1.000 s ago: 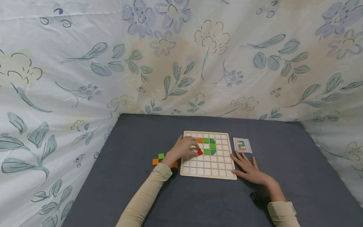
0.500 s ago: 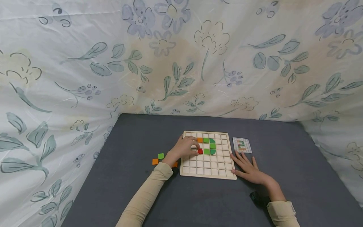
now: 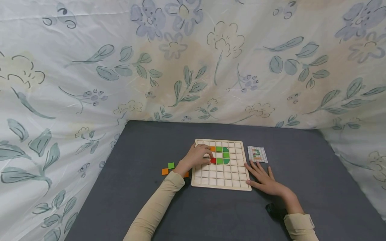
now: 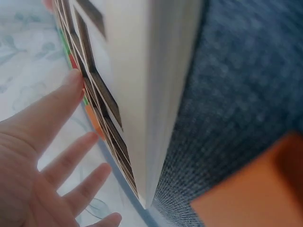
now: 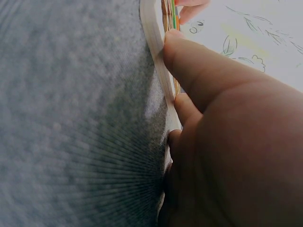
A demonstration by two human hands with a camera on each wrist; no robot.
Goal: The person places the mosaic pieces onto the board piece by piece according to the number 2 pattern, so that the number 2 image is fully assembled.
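My left hand (image 3: 195, 157) reaches over the left part of a wooden grid board (image 3: 220, 174). A red square tile (image 3: 213, 160) lies flat in a cell by its thumb tip. In the left wrist view the thumb (image 4: 52, 109) meets the board near the red tile (image 4: 73, 61), with the other visible fingers spread. Orange (image 3: 212, 148), green (image 3: 219, 149) and rounded dark green (image 3: 226, 161) tiles form a curved row on the grid. Along the board's right edge rests my right hand (image 3: 265, 180), fingers extended, its thumb (image 5: 182, 56) touching the rim.
Left of the board lie a loose green tile (image 3: 171, 165) and an orange tile (image 3: 165, 171); another orange tile (image 3: 186, 174) is partly covered by the left wrist. A small pattern card (image 3: 257, 154) sits right of the board. Floral cloth (image 3: 193, 67) hangs behind the dark table (image 3: 229, 214).
The red tile, tilted by my left fingertips a second ago, now lies flat in its cell beside the green one. The left hand has barely shifted; the right hand has stayed put.
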